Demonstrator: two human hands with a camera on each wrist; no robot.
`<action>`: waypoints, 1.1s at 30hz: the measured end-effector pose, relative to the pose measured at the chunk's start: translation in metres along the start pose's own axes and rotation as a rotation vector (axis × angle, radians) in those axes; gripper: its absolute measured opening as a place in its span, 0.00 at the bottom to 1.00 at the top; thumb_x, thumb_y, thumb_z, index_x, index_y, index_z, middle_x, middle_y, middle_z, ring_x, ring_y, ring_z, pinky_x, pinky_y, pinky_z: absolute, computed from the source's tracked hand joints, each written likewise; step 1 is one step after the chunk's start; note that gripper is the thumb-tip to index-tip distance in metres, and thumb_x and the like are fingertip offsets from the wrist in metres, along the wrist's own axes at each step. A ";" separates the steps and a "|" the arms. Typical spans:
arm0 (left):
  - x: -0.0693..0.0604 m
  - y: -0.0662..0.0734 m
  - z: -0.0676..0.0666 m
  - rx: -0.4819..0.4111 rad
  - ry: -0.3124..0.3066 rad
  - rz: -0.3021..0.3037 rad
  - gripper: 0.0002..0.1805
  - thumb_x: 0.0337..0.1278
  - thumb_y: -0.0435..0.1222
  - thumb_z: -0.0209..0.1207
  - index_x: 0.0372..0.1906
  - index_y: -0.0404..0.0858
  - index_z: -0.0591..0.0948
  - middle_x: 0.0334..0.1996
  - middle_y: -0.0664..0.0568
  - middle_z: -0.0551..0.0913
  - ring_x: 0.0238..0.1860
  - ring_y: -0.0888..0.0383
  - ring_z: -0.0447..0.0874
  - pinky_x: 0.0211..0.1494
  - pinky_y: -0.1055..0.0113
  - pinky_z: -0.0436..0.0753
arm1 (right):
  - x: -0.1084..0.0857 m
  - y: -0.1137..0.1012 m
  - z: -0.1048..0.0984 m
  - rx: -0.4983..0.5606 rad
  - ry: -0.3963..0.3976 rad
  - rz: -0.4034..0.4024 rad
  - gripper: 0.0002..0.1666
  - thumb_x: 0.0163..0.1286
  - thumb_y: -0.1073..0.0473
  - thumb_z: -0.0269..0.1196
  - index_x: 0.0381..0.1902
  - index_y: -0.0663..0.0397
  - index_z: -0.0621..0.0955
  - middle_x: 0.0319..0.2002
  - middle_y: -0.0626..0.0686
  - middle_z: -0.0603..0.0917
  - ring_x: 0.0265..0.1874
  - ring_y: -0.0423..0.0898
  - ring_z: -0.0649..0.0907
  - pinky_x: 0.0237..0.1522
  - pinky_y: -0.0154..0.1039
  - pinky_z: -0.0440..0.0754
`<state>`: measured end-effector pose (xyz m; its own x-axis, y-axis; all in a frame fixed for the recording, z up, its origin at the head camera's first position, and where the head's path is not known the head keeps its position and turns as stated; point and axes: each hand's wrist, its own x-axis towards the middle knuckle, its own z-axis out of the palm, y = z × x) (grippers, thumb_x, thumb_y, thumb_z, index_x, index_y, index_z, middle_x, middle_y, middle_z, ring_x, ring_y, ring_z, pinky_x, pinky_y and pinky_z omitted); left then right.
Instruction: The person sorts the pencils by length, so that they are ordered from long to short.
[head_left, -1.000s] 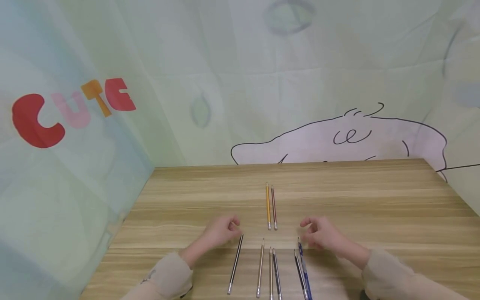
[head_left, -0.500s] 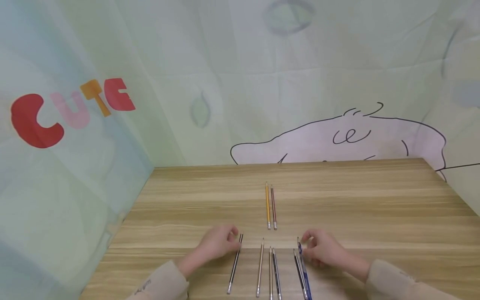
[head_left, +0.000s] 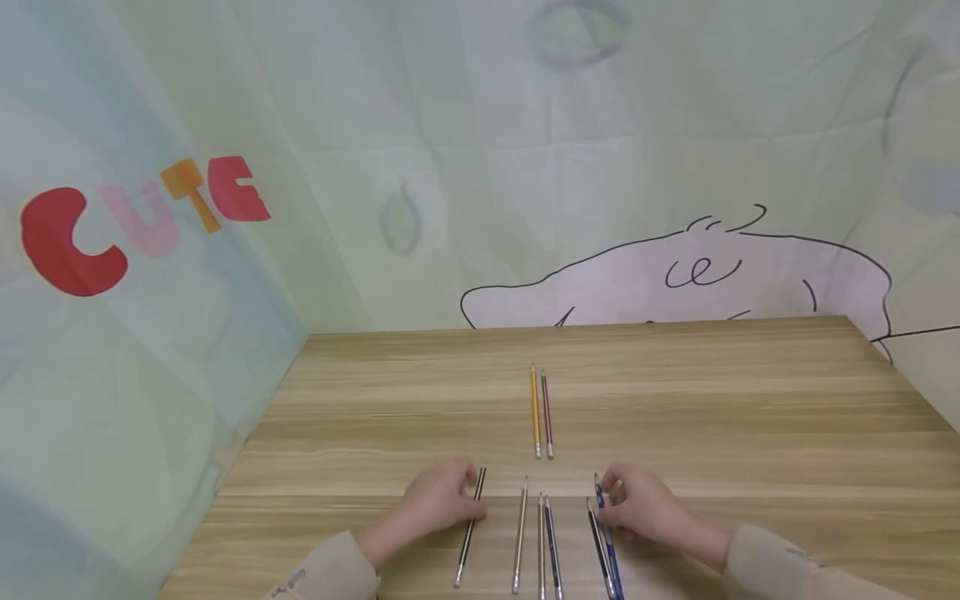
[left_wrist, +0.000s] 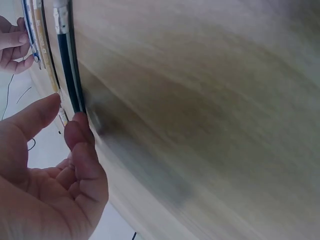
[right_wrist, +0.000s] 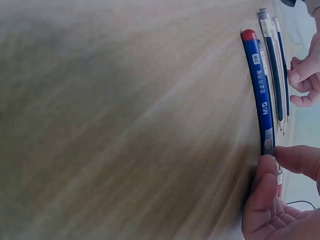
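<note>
We see a dark striped pencil and a blue pencil lying on the wooden table, the striped one leftmost in the near row and the blue one rightmost. The blue one has a red end and bears printed letters, "M&G" among them. Our left hand is at the far end of the striped pencil, thumb and fingers bent but parted, a fingertip at the shaft and the thumb apart from it in the left wrist view. Our right hand is at the far end of the blue pencil, thumb and forefinger tips right at it; whether they pinch it, we cannot tell. Just beside the blue one lies a black pencil. Between our hands we have a tan pencil, then a pale pencil and a dark patterned pencil close together. Farther from us, a yellow pencil and a dark red pencil lie side by side. Our beige sleeves reach in from below. Behind the table hangs a pale green backdrop with the word "CUTE" at left and a pink cartoon shape at right
</note>
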<state>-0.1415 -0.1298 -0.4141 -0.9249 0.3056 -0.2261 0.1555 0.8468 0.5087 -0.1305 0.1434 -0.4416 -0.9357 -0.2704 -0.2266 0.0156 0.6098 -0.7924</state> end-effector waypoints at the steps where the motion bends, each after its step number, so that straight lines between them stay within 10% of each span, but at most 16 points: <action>1: 0.000 0.000 0.001 0.007 0.001 0.000 0.20 0.37 0.42 0.64 0.36 0.36 0.75 0.17 0.57 0.73 0.18 0.63 0.68 0.22 0.70 0.67 | 0.000 0.000 0.001 -0.010 0.005 -0.005 0.17 0.47 0.65 0.65 0.35 0.61 0.72 0.12 0.49 0.73 0.08 0.40 0.70 0.09 0.30 0.68; 33: 0.003 0.001 0.006 0.076 0.035 0.007 0.14 0.32 0.37 0.64 0.28 0.38 0.73 0.18 0.55 0.73 0.17 0.61 0.65 0.20 0.72 0.65 | 0.002 -0.009 0.007 -0.139 0.065 0.027 0.17 0.42 0.70 0.65 0.33 0.61 0.73 0.11 0.49 0.73 0.06 0.40 0.71 0.09 0.31 0.69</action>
<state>-0.1416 -0.1253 -0.4189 -0.9351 0.2973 -0.1929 0.1864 0.8756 0.4457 -0.1299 0.1324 -0.4392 -0.9565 -0.2067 -0.2057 -0.0041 0.7148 -0.6993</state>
